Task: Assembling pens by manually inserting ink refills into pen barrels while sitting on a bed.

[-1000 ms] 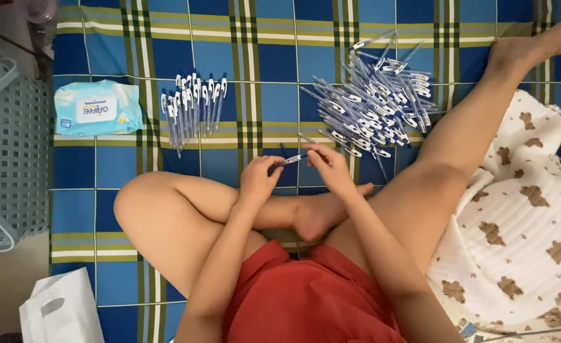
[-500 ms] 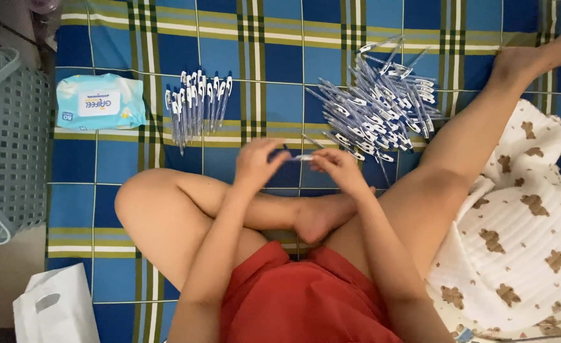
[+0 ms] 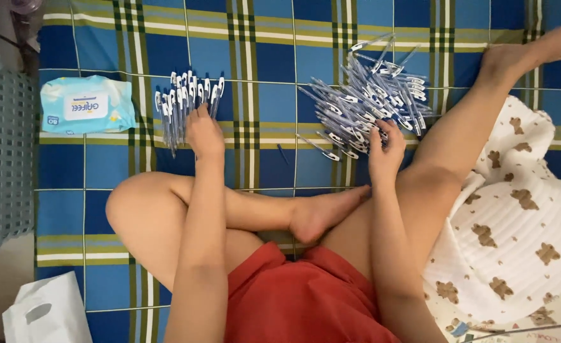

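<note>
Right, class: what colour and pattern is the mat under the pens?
The mat is a blue plaid, crossed by green, yellow and white stripes, as the head view shows.

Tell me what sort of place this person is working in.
Most likely a room in a home, with the work done on the floor. A blue plaid mat covers the floor, a bear-print blanket lies beside it, and a plastic laundry basket stands at the edge.

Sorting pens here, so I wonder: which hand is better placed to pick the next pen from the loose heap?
Right. The right hand already rests on the loose heap; the left hand is at the neat row.
</note>
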